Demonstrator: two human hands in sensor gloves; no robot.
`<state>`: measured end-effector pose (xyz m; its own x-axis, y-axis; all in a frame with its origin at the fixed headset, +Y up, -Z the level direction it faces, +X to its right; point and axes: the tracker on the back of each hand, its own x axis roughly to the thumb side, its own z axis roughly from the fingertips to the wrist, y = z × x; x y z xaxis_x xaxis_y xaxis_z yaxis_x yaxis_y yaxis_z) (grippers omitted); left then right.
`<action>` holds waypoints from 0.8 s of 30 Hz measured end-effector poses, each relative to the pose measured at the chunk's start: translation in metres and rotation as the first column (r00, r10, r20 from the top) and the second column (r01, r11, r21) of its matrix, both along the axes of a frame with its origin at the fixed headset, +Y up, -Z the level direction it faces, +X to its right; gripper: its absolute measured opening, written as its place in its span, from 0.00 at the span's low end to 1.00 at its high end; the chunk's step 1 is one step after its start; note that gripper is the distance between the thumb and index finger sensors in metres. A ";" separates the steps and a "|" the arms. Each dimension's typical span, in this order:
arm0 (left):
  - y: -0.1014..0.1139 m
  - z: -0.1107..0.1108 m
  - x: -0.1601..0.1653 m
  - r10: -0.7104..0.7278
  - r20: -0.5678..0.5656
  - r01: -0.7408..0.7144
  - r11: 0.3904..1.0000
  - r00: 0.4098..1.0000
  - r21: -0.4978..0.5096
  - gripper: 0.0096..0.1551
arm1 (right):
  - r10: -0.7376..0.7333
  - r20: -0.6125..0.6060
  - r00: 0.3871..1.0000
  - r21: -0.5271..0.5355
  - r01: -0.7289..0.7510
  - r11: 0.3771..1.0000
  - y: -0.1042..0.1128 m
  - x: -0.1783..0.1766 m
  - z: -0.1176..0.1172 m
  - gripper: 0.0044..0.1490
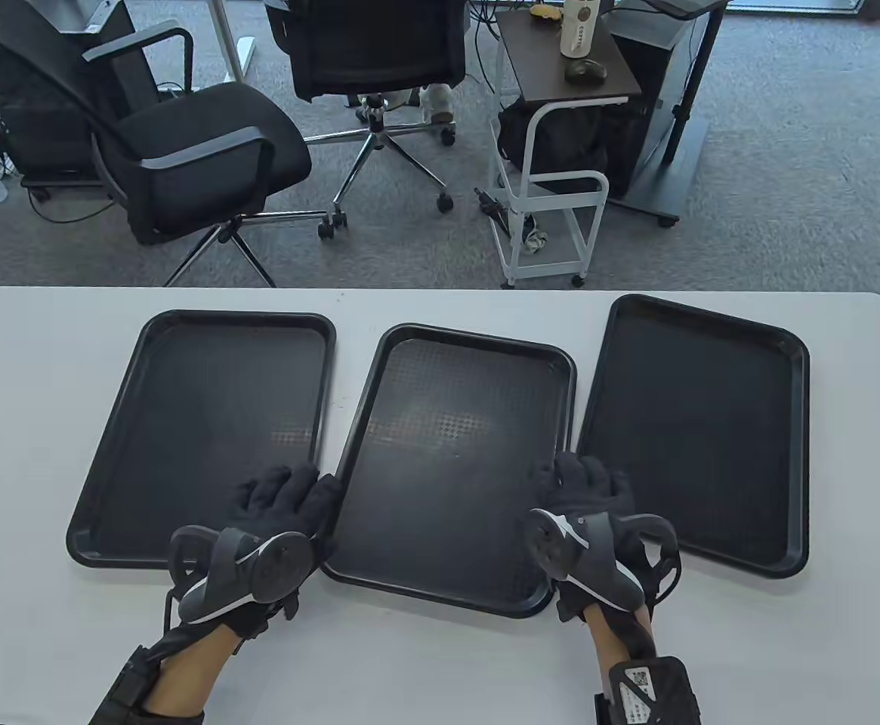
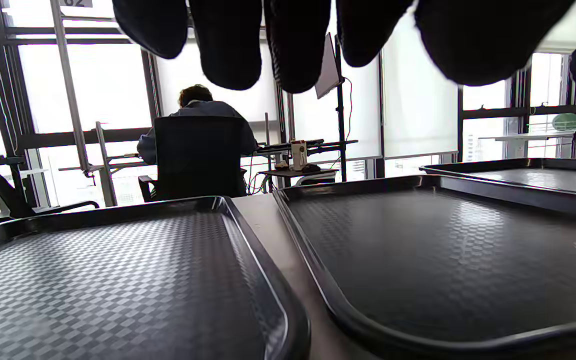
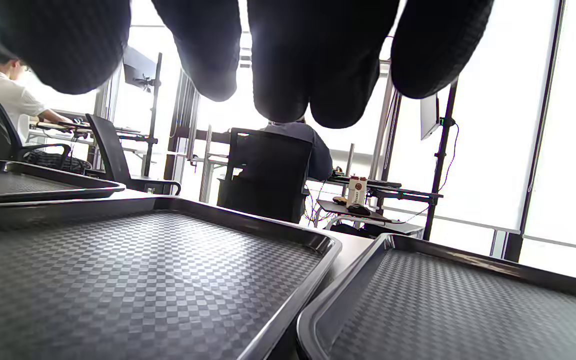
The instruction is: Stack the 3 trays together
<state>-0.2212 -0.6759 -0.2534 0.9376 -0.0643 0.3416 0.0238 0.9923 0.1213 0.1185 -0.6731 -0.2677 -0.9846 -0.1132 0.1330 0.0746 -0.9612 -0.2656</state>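
Three black textured trays lie side by side on the white table: left tray [image 1: 205,423], middle tray [image 1: 455,453], right tray [image 1: 700,423]. My left hand [image 1: 288,491] hovers over the gap between the left and middle trays, fingers extended and holding nothing. My right hand [image 1: 579,479] hovers over the gap between the middle and right trays, also empty. In the left wrist view the fingers [image 2: 293,45] hang above the left tray [image 2: 118,280] and middle tray [image 2: 443,260]. In the right wrist view the fingers [image 3: 278,60] hang above the middle tray [image 3: 143,270] and right tray [image 3: 468,310].
The table's far edge [image 1: 440,291] runs just behind the trays. Beyond it stand office chairs [image 1: 183,151] and a white cart [image 1: 553,211]. A strip of bare table [image 1: 424,664] lies between the trays and me.
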 end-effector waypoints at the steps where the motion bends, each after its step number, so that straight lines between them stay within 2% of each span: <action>1: 0.000 0.000 -0.001 0.001 -0.004 -0.001 1.000 1.000 -0.002 0.44 | 0.001 0.001 1.000 -0.005 -0.001 1.000 0.000 0.000 0.000 0.41; 12: 0.002 0.001 -0.007 0.030 -0.017 -0.031 0.999 0.999 -0.026 0.44 | 0.017 -0.030 0.999 -0.014 -0.017 1.000 -0.003 -0.007 0.003 0.41; 16: 0.012 0.003 -0.011 0.022 -0.030 -0.023 1.000 0.999 -0.018 0.44 | 0.048 -0.044 0.998 -0.045 -0.050 0.998 -0.008 -0.011 0.002 0.41; 20: 0.019 -0.003 -0.022 -0.025 -0.075 0.020 0.998 0.997 -0.067 0.44 | 0.061 -0.065 0.996 -0.082 -0.067 0.994 -0.015 -0.015 -0.002 0.41; 24: 0.010 -0.007 -0.040 -0.110 -0.125 0.093 0.987 0.986 -0.135 0.45 | 0.089 -0.083 0.993 -0.109 -0.098 0.989 -0.020 -0.019 -0.006 0.41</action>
